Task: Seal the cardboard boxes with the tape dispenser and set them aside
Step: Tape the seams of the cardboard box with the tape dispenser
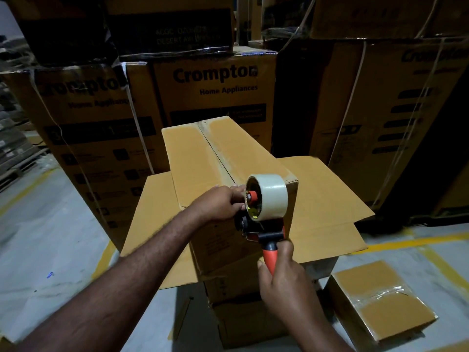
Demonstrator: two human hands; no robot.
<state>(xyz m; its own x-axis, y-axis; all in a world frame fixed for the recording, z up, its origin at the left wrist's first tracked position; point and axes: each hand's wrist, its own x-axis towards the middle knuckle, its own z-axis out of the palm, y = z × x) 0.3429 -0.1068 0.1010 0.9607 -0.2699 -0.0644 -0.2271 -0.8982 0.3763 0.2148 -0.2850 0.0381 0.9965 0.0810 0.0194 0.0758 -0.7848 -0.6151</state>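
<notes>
A: Underfoot, grey concrete floor (50, 237), smooth and dusty, marked with yellow painted lines (396, 241).

B: And behind?

A: Walled in by tall stacked cartons (215, 97), brown with black print, "Crompton Home Appliances" readable on the middle one. Bound with thin white straps (132, 105). Dim up there.

B: Where to find the box being sealed?

A: Dead centre: long plain box (193, 168), lying lengthwise away from the camera, on the spread flaps of an open carton (327, 199). Flaps closed, glossy strip of clear tape (218, 158) along the top seam.

B: Dispenser?

A: At the near end of that box, close against the end face just under the top edge. Tape dispenser (264, 224) upright: roll of clear tape (272, 196) on top, orange hub, black frame, orange handle (269, 255) slanting down toward the camera.

B: Hands?

A: Right hand (281, 270) wrapped round the handle. Left hand (218, 204) just left of the roll, at the near top edge of the box, fingers bent, tips hidden behind the roll; cannot tell whether pinching tape or only pressing cardboard.

B: Anything lower down?

A: More brown cartons (243, 326) stacked under the open one. At lower right on the floor, small flat box (380, 301), matte brown, crinkled clear tape across the top.
</notes>
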